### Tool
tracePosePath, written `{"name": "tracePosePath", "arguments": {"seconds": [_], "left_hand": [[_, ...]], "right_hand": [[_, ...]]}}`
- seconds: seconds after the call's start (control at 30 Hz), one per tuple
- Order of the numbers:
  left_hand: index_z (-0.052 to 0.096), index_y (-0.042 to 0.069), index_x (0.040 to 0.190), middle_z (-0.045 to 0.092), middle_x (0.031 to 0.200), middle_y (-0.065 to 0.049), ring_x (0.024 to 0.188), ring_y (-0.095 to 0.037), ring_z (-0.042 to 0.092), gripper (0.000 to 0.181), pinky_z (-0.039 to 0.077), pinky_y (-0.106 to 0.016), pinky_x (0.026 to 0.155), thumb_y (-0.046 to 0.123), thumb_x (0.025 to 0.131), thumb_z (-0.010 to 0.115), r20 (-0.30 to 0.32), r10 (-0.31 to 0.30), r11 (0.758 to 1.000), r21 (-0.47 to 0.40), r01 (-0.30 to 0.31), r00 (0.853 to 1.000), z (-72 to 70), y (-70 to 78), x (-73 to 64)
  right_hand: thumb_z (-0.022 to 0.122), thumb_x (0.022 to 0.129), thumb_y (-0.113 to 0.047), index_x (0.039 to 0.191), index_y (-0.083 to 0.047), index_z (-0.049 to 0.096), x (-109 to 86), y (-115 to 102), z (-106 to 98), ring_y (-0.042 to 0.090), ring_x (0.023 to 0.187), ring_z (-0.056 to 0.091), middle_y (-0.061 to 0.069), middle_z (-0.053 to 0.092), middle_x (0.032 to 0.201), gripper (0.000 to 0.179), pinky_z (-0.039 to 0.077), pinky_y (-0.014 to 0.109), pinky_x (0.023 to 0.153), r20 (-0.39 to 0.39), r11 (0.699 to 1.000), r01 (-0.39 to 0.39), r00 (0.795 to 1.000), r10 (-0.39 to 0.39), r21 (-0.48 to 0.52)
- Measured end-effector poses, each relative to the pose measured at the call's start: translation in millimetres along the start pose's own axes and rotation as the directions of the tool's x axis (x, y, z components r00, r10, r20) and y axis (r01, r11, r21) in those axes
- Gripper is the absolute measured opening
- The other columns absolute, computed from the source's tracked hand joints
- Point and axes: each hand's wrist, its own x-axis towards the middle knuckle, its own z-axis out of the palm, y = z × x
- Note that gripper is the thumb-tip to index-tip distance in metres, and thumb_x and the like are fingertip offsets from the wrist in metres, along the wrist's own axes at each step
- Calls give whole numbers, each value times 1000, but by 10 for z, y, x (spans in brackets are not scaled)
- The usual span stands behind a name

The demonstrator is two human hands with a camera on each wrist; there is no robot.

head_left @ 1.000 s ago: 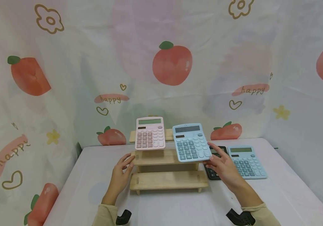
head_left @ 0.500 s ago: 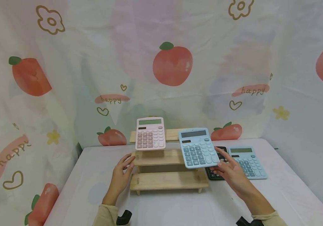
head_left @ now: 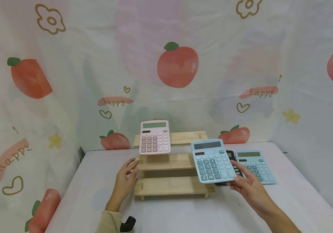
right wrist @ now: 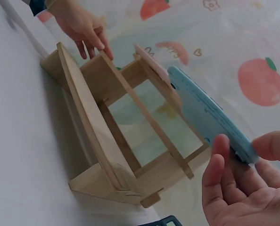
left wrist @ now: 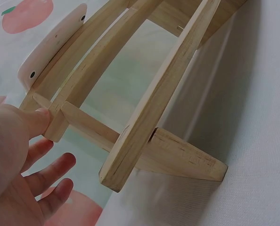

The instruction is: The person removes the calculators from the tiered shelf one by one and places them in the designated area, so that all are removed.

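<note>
My right hand (head_left: 252, 187) pinches a light-blue calculator (head_left: 213, 161) by its lower right corner, holding it tilted in front of the right end of a three-tier wooden stand (head_left: 173, 186). In the right wrist view, the thumb and fingers (right wrist: 272, 146) lie on opposite sides of this calculator (right wrist: 206, 113). At the stand's left end, my left hand (head_left: 124, 181) grips the tip of the middle plank (left wrist: 57, 122) between thumb and forefinger; its other fingers are loose. A pink calculator (head_left: 155, 137) leans upright on the stand's upper left.
On the white table (head_left: 184, 216), right of the stand, lie a black calculator (head_left: 231, 155), largely covered by the held one, and another light-blue calculator (head_left: 253, 161). Fruit-printed cloth (head_left: 201, 106) hangs behind and along both sides.
My right hand has drawn the light-blue calculator rightward and down, away from the top plank, uncovering that plank's right end. My left hand and the pink calculator stay in place.
</note>
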Motion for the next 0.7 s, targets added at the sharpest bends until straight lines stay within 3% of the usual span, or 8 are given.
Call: {"name": "tracePosePath", "arguments": {"seconds": [0.2, 0.7], "left_hand": [[65, 1, 134, 56, 147, -19, 134, -39, 55, 37, 55, -48, 91, 14, 100, 63, -7, 17, 1000, 15, -17, 1000, -6, 15, 2], [65, 1, 133, 56, 146, -20, 134, -39, 55, 36, 55, -49, 91, 15, 100, 62, -6, 17, 1000, 15, -17, 1000, -2, 2, 3]], "right_hand": [[45, 109, -18, 163, -12, 8, -56, 42, -2, 10, 97, 66, -11, 66, 115, 66, 55, 21, 85, -43, 997, -77, 996, 76, -19], [44, 109, -18, 162, -21, 12, -203, 203, -156, 11, 97, 66, -14, 67, 114, 62, 56, 21, 85, -102, 985, -170, 980, 172, 32]]}}
